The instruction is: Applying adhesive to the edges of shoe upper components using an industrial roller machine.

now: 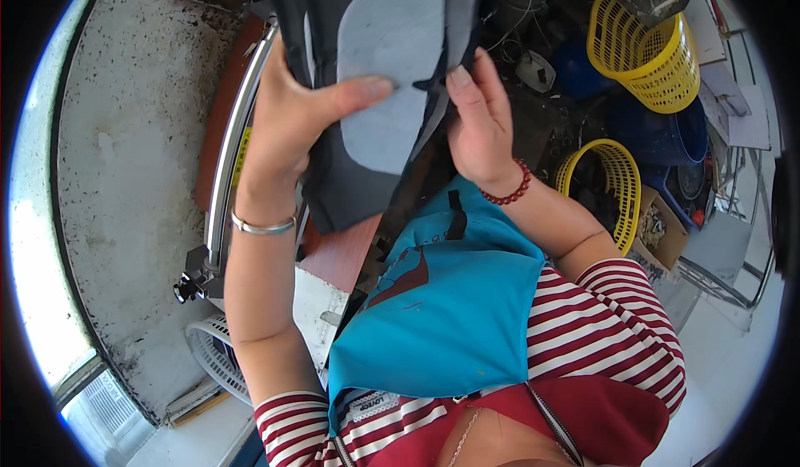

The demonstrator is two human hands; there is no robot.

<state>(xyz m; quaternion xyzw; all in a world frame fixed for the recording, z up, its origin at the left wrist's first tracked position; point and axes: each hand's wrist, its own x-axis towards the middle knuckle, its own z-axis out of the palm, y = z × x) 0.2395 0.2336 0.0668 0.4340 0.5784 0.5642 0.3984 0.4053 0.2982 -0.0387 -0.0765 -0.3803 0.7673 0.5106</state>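
Observation:
A floppy black piece of material (337, 163) with a light grey rounded panel (392, 42) is held up in front of me. My left hand (287, 117) grips its left edge, thumb laid flat on the grey panel and fingers mostly hidden behind. Along the right edge, my right hand (481, 125) pinches a narrow grey and black strip (458, 29) between thumb and fingers. A small dark notch or tab shows beside the right thumb. The top of the piece runs out of view, and its exact kind cannot be told.
A metal rail (225, 159) stands left of the piece, by a reddish-brown board (343, 250). Yellow plastic baskets (646, 59) and a blue tub (679, 134) are at the right, near a cardboard box (662, 234). A pale basket (212, 350) sits lower left. My blue apron (450, 317) lies below my hands.

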